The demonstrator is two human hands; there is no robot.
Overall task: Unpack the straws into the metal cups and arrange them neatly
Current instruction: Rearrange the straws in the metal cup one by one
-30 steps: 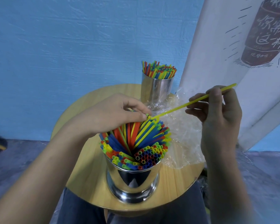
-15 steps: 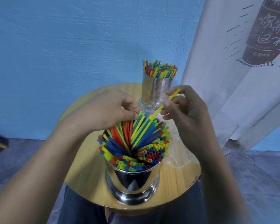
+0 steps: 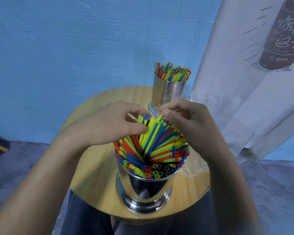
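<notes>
The right hand (image 3: 190, 121) has come in from the right and slid the yellow straw (image 3: 155, 123) down among the straws (image 3: 159, 150) in the near metal cup (image 3: 146, 189), so that only its top end shows, pinched between narrow fingers (image 3: 166, 114). The left hand (image 3: 109, 126) curls its fingers over the far tops of the bundle, thumb pressed against them. The far metal cup (image 3: 168, 92), also full, stands further back on the round wooden surface (image 3: 95, 175), and a crumpled plastic wrapper (image 3: 193, 168) lies just beside the near cup.
</notes>
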